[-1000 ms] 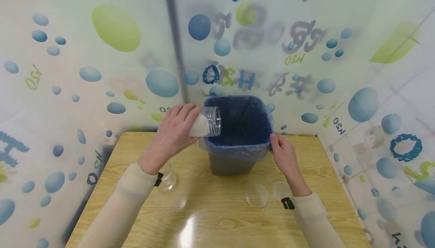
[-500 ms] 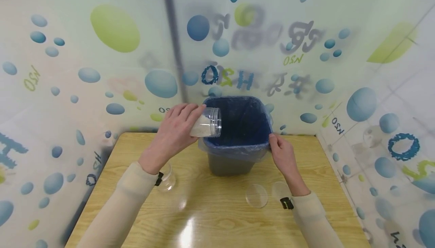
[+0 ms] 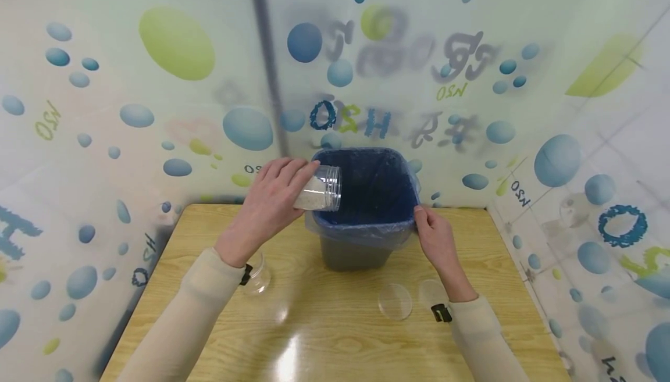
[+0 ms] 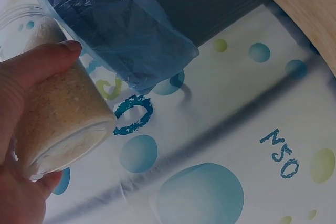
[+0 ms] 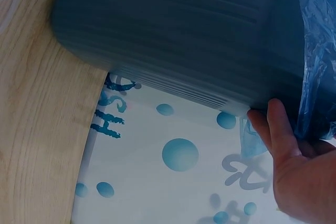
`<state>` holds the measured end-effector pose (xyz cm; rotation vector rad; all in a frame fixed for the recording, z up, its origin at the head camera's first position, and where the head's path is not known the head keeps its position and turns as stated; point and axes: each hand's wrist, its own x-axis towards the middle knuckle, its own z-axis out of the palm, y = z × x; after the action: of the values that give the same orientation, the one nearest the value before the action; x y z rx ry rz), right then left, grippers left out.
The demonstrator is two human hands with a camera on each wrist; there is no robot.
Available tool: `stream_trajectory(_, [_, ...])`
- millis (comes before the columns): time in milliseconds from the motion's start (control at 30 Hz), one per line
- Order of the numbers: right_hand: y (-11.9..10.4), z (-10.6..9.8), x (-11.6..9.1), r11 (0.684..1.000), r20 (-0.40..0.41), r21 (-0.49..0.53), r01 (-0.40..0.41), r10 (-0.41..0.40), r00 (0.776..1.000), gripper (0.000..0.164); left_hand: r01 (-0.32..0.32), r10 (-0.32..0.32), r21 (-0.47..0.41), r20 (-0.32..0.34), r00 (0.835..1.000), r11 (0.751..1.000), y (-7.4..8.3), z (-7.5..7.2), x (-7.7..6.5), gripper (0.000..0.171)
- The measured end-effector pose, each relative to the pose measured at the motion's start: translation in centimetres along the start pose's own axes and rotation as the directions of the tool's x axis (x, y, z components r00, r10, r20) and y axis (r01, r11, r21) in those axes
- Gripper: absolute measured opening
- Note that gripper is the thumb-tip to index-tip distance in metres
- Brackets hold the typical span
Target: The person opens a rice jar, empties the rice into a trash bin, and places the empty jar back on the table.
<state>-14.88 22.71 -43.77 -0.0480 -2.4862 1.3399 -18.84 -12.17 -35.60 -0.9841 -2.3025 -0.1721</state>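
My left hand (image 3: 269,202) grips a clear jar (image 3: 316,193) on its side, with the jar's mouth at the left rim of a dark bin (image 3: 356,251). Pale, grainy stuff lies inside the jar (image 4: 68,100), as the left wrist view shows. A blue plastic bag (image 3: 342,232) lines the bin and folds over its rim. At the bin's right rim, my right hand (image 3: 437,239) pinches the edge; in the right wrist view, its fingers (image 5: 281,129) lie against the wall and the bag. The bottom of the bin is hidden.
Behind my left wrist stands another clear jar (image 3: 259,277), partly covered. Two clear round lids, a nearer lid (image 3: 395,302) and a farther lid (image 3: 431,293), lie on the wooden table (image 3: 335,335). A patterned curtain (image 3: 209,109) hangs close behind the bin.
The jar has tipped slightly more, and its contents lie flatter and closer to the mouth. My right hand keeps its place on the bin's rim.
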Motion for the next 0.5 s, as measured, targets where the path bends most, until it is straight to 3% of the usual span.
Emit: stream_trajectory(500, [0.06, 0.11, 0.04, 1.000, -0.002, -0.004, -0.006, 0.006, 1.000, 0.042, -0.032, 0.032, 0.003, -0.035, 0.999, 0.999, 0.11, 0.37, 0.16, 0.089])
